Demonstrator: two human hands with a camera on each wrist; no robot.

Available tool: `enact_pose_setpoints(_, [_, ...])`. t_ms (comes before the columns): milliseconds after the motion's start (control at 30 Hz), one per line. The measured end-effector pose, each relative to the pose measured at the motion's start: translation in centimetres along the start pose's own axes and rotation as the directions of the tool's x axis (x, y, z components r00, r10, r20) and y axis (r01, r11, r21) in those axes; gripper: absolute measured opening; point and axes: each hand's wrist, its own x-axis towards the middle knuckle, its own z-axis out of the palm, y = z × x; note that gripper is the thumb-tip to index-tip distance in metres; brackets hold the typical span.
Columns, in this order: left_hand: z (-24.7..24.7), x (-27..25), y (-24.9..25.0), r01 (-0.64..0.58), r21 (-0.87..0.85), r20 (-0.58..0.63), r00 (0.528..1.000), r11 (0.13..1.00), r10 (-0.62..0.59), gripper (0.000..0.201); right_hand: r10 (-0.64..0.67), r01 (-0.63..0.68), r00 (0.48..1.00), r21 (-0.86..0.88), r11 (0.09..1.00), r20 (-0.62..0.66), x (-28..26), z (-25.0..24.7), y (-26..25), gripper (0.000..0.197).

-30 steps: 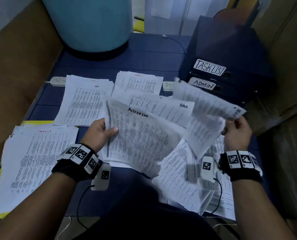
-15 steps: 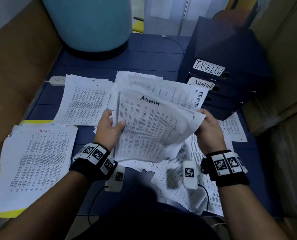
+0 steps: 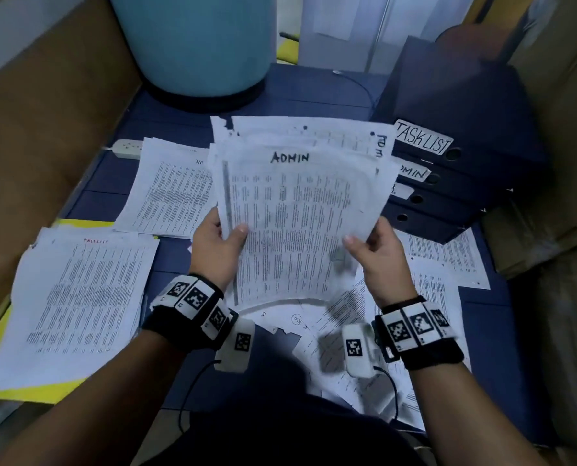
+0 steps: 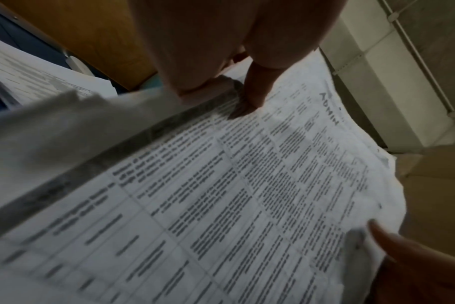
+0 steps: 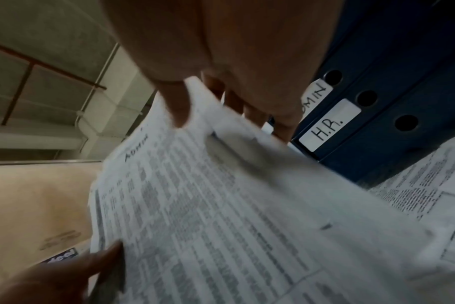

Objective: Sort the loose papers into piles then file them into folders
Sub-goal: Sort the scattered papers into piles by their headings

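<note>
Holding the ADMIN stack (image 3: 297, 223) up over the blue table (image 3: 166, 264) with both hands, top sheet facing up, "ADMIN" handwritten at its head. Sheets behind it fanning out unevenly at the far edge.

Left hand (image 3: 218, 250) gripping the stack's left edge: thumb (image 4: 257, 90) pressing on the printed face, remaining fingers curling underneath. Right hand (image 3: 379, 260) pinching the right edge the same way: thumb (image 5: 179, 102) on top, fingers (image 5: 249, 107) wrapping behind the sheets.

Lying flat on the table:
- TASKLIST pile (image 3: 78, 297) at the left, sitting on a yellow folder (image 3: 38, 388), well apart from the held stack.
- HR pile (image 3: 172, 193) beyond it, partly hidden behind the held stack.
- Loose papers (image 3: 438, 264) spreading under and to the right of the right hand, overlapping, unsorted.

Stacking at the right rear: dark blue binders (image 3: 465, 176), lying flat one on another, spine labels facing in. Reading TASKLIST on the top one, ADMIN below (partly covered by the held sheets), H.R. (image 5: 327, 127) on the third per right wrist view. Lowest spine label not readable.

Also showing: light blue drum (image 3: 196, 42) at the rear, white power strip (image 3: 125, 148) beside the HR pile, cardboard (image 3: 45, 112) along the left side.
</note>
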Motion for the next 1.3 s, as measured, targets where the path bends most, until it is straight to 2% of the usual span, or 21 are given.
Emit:
enact_pose_setpoints(67, [0.5, -0.6, -0.1, -0.026, -0.009, 0.016, 1.000, 1.000, 0.026, 0.020, -0.036, 0.032, 0.998, -0.084, 0.996, -0.049, -0.2, -0.1, 0.4, 0.027])
enact_pose_setpoints(167, [1.0, -1.0, -0.5, -0.020, 0.031, 0.008, 1.000, 0.999, 0.020, 0.011, -0.074, 0.067, 0.993, -0.075, 0.995, -0.091, -0.1, -0.7, 0.5, 0.029])
enact_pose_setpoints(233, [1.3, -1.3, -1.4, 0.000, 0.082, 0.010, 1.000, 0.997, -0.001, 0.009, -0.003, -0.003, 0.998, -0.103, 0.995, -0.058, -0.4, -1.4, 1.4, 0.025])
enact_pose_setpoints(333, [1.9, -2.1, -3.8, 0.089, 0.152, 0.056, 0.994, 0.984, -0.099, 0.031, 0.186, -0.184, 0.983, -0.210, 0.960, -0.012, -1.1, -1.7, 4.1, 0.019])
enact_pose_setpoints(367, [2.1, -2.3, -4.6, 0.113, 0.176, 0.078, 0.989, 0.978, -0.129, 0.030, 0.220, -0.214, 0.975, -0.237, 0.948, 0.000, -1.2, -1.8, 5.0, 0.022])
enact_pose_setpoints(400, [2.3, -2.4, -5.2, 0.119, 0.194, 0.091, 0.986, 0.974, -0.139, 0.022, 0.246, -0.236, 0.969, -0.266, 0.935, 0.005, -1.3, -1.8, 5.7, 0.025])
enact_pose_setpoints(433, [2.4, -2.6, -5.4, 0.089, 0.196, 0.116, 0.987, 0.977, -0.113, 0.010, 0.253, -0.238, 0.967, -0.296, 0.925, 0.014, -1.4, -1.7, 6.0, 0.023])
enact_pose_setpoints(467, [2.5, -2.6, -5.6, 0.034, 0.208, 0.127, 0.990, 0.978, -0.061, 0.008, 0.248, -0.225, 0.968, -0.344, 0.912, 0.025, -1.4, -1.7, 6.1, 0.018])
enact_pose_setpoints(500, [2.7, -2.6, -5.5, -0.025, 0.218, 0.131, 0.991, 0.976, -0.004, 0.013, 0.232, -0.198, 0.972, -0.394, 0.897, 0.040, -1.3, -1.7, 6.1, 0.015])
enact_pose_setpoints(567, [3.0, -2.5, -5.3, -0.036, 0.243, 0.097, 0.995, 0.969, 0.013, 0.018, 0.243, -0.197, 0.968, -0.427, 0.883, 0.057, -0.9, -1.8, 5.7, 0.021])
enact_pose_setpoints(667, [3.2, -2.2, -4.8, 0.042, 0.217, 0.025, 0.999, 0.975, -0.049, 0.018, 0.265, -0.246, 0.964, -0.276, 0.929, 0.034, -0.6, -2.0, 4.1, 0.027])
enact_pose_setpoints(767, [2.8, -2.2, -4.7, 0.093, 0.235, 0.056, 0.992, 0.968, -0.109, 0.012, 0.267, -0.264, 0.963, -0.114, 0.958, 0.014, 0.5, -2.2, 3.5, 0.026])
enact_pose_setpoints(800, [2.5, -2.1, -5.0, 0.127, 0.258, 0.064, 0.987, 0.958, -0.148, 0.016, 0.279, -0.277, 0.960, -0.093, 0.956, 0.008, 0.9, -2.1, 3.6, 0.027])
enact_pose_setpoints(867, [2.0, -2.1, -5.6, 0.148, 0.321, 0.067, 0.982, 0.935, -0.179, 0.011, 0.304, -0.303, 0.953, -0.065, 0.951, 0.003, 1.6, -1.8, 3.8, 0.025])
enact_pose_setpoints(967, [1.6, -1.2, -5.9, 0.133, 0.367, 0.011, 0.989, 0.921, -0.147, 0.005, 0.324, -0.322, 0.946, -0.084, 0.943, 0.019, 2.0, -0.9, 4.3, 0.022])
enact_pose_setpoints(1033, [1.2, 0.1, -5.8, 0.146, 0.379, -0.041, 0.989, 0.914, -0.141, 0.008, 0.373, -0.360, 0.925, -0.143, 0.922, 0.076, 1.7, 0.0, 4.7, 0.030])
enact_pose_setpoints(1100, [0.5, 1.8, -6.0, 0.175, 0.354, -0.067, 0.984, 0.919, -0.162, 0.009, 0.434, -0.385, 0.891, -0.283, 0.879, 0.136, 1.2, 1.2, 5.4, 0.044])
enact_pose_setpoints(1133, [0.1, 2.8, -6.2, 0.182, 0.338, -0.063, 0.983, 0.924, -0.171, 0.010, 0.444, -0.378, 0.884, -0.334, 0.863, 0.146, 1.2, 2.0, 5.7, 0.043])
enact_pose_setpoints(1233, [-0.9, 5.5, -7.0, 0.213, 0.281, -0.023, 0.976, 0.936, -0.216, 0.010, 0.455, -0.398, 0.887, -0.374, 0.838, 0.077, 2.8, 4.6, 7.1, 0.061])
enact_pose_setpoints(1300, [-1.5, 7.4, -7.5, 0.234, 0.205, 0.013, 0.970, 0.950, -0.242, 0.012, 0.460, -0.435, 0.888, -0.320, 0.842, 0.004, 4.7, 5.6, 8.5, 0.067])
